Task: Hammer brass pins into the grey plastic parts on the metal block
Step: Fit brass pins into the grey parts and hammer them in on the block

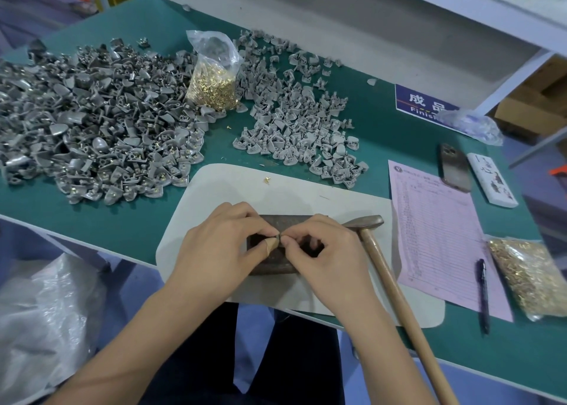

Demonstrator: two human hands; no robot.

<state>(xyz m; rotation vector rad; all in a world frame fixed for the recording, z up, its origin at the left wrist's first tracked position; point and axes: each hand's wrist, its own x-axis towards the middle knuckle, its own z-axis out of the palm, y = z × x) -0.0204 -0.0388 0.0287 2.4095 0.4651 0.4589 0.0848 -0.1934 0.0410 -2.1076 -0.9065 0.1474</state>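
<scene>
Even, soft overhead light, moderately bright; shadows faint under each hand (227, 245). Wide-angle bending curves the tabletop (383, 122) edges, and corners look soft.

A blue rectangular sign (425, 104) lying flat on the green table top (383, 122) carries white Chinese characters, of which "成" is plain and the next, cut off by a crumpled clear plastic bag (472, 127), looks like "品"; below them run white Latin letters reading "Finis", the rest hidden by the same bag. The pink printed paper form (441, 236) to the right of the work mat bears a round emblem at its top left corner and rows of ruled lines with print too small to read. A white rectangular box (492, 179) beside the dark phone (453, 167) shows dark brush-like marks that cannot be made out as words.
</scene>
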